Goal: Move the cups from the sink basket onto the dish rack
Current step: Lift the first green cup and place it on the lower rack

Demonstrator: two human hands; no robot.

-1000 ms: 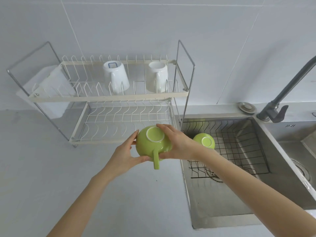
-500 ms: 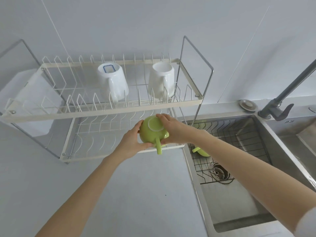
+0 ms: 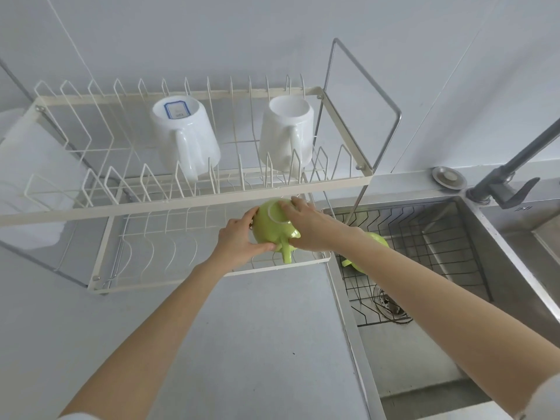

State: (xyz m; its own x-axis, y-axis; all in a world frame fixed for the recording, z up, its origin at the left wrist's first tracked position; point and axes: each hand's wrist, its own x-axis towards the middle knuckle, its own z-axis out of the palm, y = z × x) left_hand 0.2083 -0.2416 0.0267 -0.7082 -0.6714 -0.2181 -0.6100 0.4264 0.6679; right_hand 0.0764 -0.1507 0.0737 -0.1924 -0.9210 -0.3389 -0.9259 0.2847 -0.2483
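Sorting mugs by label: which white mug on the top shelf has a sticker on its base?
The left white mug: a blue-bordered sticker on its upturned base. The right white mug has none.

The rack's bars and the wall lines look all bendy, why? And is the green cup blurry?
Head view: a wide-angle lens bows the dish rack and the wall's tile lines near the edges. Head view: the green cup looks sharp between the left hand and right hand; soft, even light, faint shadows.
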